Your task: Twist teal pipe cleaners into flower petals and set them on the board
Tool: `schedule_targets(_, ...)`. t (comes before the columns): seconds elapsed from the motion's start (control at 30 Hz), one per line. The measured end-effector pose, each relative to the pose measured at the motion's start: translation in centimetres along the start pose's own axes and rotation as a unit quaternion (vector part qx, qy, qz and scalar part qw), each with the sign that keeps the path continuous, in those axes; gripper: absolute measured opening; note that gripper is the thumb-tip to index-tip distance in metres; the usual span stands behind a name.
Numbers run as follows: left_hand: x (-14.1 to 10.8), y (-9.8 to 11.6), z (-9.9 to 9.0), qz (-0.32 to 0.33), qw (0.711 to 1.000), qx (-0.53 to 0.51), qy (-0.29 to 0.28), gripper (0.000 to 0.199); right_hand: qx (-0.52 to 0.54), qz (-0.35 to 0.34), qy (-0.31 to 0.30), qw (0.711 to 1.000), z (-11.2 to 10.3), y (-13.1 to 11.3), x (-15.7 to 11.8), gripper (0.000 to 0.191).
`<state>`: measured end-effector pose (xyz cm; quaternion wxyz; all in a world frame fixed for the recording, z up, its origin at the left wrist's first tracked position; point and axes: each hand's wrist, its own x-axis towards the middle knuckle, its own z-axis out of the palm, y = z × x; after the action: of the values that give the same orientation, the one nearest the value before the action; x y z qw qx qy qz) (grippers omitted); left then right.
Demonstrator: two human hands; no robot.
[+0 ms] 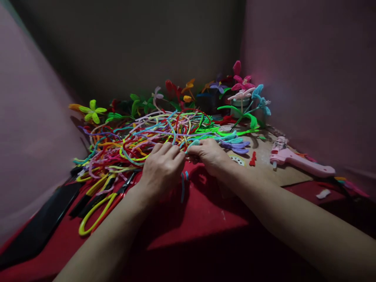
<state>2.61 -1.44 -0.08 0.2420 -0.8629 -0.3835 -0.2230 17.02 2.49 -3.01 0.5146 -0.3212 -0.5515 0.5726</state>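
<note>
My left hand (pixel 163 166) and my right hand (pixel 212 154) meet at the front of a heap of colourful pipe cleaners (pixel 152 133). Both are closed, fingertips pinched close together. A light-blue pipe cleaner (pixel 193 145), seemingly bent into a loop, shows at my right fingers, and its lower end runs to my left fingertips. My own fingers hide most of the grip. Short blue pipe cleaner pieces (pixel 183 186) lie on the red cloth just below my hands. Purple looped petals (pixel 236 147) rest beyond my right hand.
Scissors (pixel 100 213) and yellow-handled pliers (pixel 94 192) lie at left, near a black flat object (pixel 44 219). A pink glue gun (pixel 299 156) rests on cardboard (pixel 264 172) at right. Finished pipe cleaner flowers (pixel 243 84) stand along the back. Pink walls flank the red cloth (pixel 199 223).
</note>
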Motion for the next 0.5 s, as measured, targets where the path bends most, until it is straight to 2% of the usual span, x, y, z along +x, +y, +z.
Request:
schedule_targets(0.03, 0.0, -0.2, -0.1, -0.054, 0.996, -0.078, 0.000, 0.023, -0.009, -0.014, -0.012, 1.000, -0.1, -0.1, 0.0, 0.013)
schedule_targets(0.07, 0.0, -0.6, -0.1, -0.115, 0.979, -0.169, -0.010, 0.023, -0.022, -0.030, -0.027, 0.999, -0.1, -0.3, 0.0, 0.013)
schedule_targets(0.1, 0.0, -1.0, -0.2, -0.177, 0.948, -0.263, -0.031, 0.022, -0.035, -0.043, -0.040, 0.998, -0.2, -0.5, 0.0, 0.012)
schedule_targets(0.17, 0.0, -1.9, -0.4, -0.276, 0.858, -0.421, -0.102, 0.024, -0.054, -0.059, -0.055, 0.995, -0.2, -0.9, -0.1, 0.009)
schedule_targets(0.23, 0.0, -2.5, -0.7, -0.322, 0.780, -0.510, -0.165, 0.025, -0.079, -0.068, -0.056, 0.993, -0.1, -1.3, -0.3, 0.007)
schedule_targets(0.3, 0.0, -2.7, -1.0, -0.324, 0.747, -0.545, -0.199, 0.024, -0.112, -0.078, -0.054, 0.989, 0.1, -1.7, -0.5, 0.008)
schedule_targets(0.37, 0.2, -2.6, -1.2, -0.306, 0.748, -0.546, -0.221, 0.022, -0.142, -0.088, -0.048, 0.985, 0.2, -1.9, -0.6, 0.008)
schedule_targets(0.43, 0.2, -2.2, -1.2, -0.284, 0.774, -0.519, -0.225, 0.021, -0.155, -0.093, -0.042, 0.983, 0.3, -1.9, -0.7, 0.008)
schedule_targets(0.47, 0.2, -1.9, -1.0, -0.272, 0.807, -0.481, -0.208, 0.020, -0.153, -0.087, -0.037, 0.984, 0.3, -1.9, -0.7, 0.009)
schedule_targets(0.5, 0.1, -1.7, -0.9, -0.255, 0.854, -0.419, -0.176, 0.020, -0.143, -0.071, -0.031, 0.987, 0.3, -1.8, -0.6, 0.011)
